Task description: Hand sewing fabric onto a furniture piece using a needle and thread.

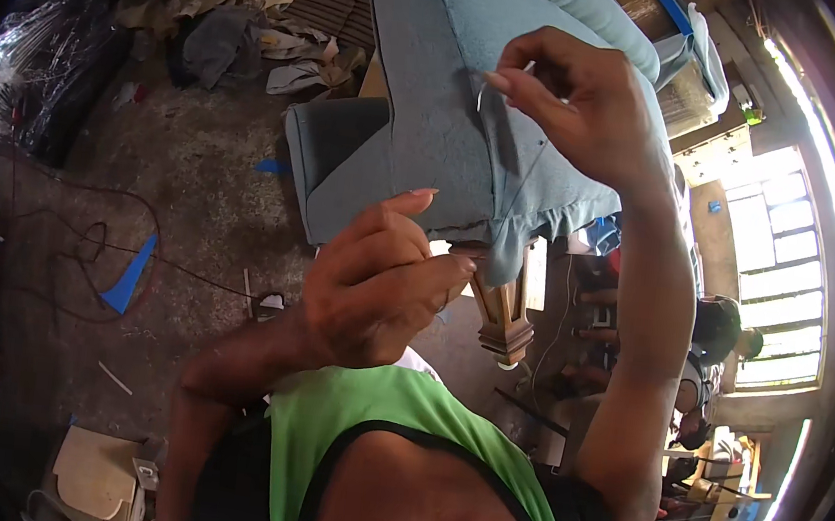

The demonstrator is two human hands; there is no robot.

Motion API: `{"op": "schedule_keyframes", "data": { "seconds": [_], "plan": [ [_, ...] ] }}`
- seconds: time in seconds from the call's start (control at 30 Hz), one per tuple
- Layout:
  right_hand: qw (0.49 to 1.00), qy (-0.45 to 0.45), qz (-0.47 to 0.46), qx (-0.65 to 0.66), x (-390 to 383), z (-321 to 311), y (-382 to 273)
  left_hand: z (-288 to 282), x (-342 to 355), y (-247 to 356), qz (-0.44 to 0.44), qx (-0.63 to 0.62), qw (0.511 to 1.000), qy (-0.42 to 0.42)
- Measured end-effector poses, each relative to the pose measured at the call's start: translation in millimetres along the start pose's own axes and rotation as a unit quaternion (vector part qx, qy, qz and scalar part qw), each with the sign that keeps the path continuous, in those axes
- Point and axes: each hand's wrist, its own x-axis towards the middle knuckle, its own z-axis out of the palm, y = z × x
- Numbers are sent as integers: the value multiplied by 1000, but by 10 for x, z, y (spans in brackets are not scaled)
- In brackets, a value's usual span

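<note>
My right hand, raised over the upholstered seat, pinches a thin curved needle between thumb and finger. Beneath it lies the light blue fabric of a sofa or armchair, with a seam running down its side. A fine line like thread slants across the fabric to the front corner, where a loose flap of cloth hangs. My left hand is below that seam, near the corner. Its fingers are loosely bent and apart, and I see nothing in them. A carved wooden leg shows under the corner.
Heaped cloth scraps lie at the far left beside a plastic-wrapped piece. A dark cord and a blue offcut are on the concrete floor. Another person is at the right, near the bright window.
</note>
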Motion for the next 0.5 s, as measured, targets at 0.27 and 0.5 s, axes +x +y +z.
{"op": "schedule_keyframes", "data": {
  "seconds": [0.27,0.5],
  "plan": [
    [998,-32,28,-46,156,85,69,-105,-45,-67,-38,-25,999,20],
    [996,-55,34,-63,215,76,58,-181,-12,-95,-47,-34,998,18]
  ]
}}
